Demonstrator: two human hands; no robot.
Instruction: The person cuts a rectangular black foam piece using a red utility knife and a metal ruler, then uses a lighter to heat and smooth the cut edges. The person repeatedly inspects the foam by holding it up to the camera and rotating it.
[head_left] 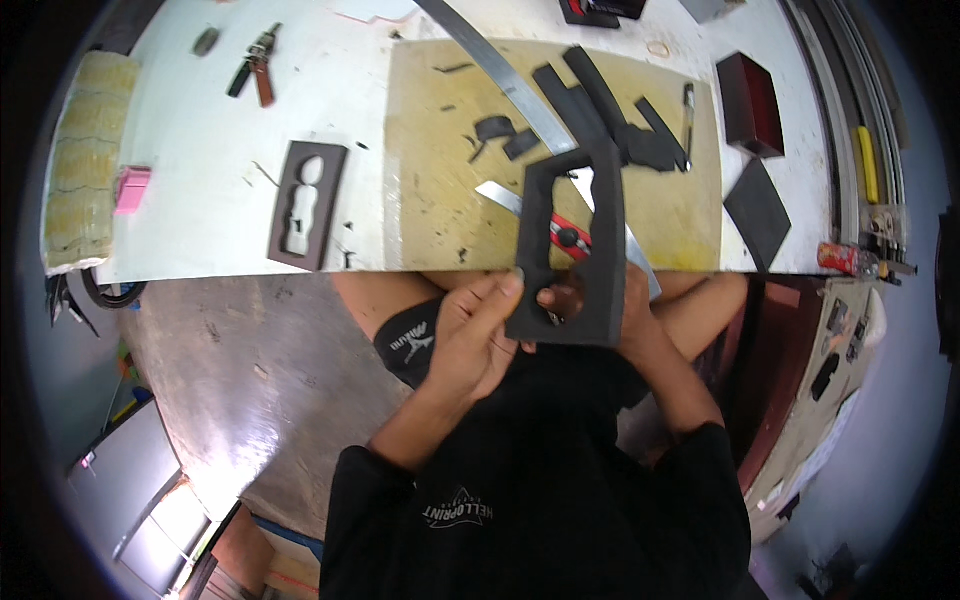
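Upright over the table's near edge is a dark grey foam block with a long wavy-edged cutout through it. My left hand grips its lower left edge, thumb on the front face. Behind the lower right side is my right hand, partly hidden, with fingertips showing through the bottom of the cutout. Through the opening I see a red utility knife lying on the yellowish cutting mat. Beyond the block a steel ruler slants away, beside dark foam offcuts.
Left on the white table lies another cut foam block, with cutters farther back and a pink block near the left edge. To the right are a pen, a dark red box and a black diamond-shaped piece.
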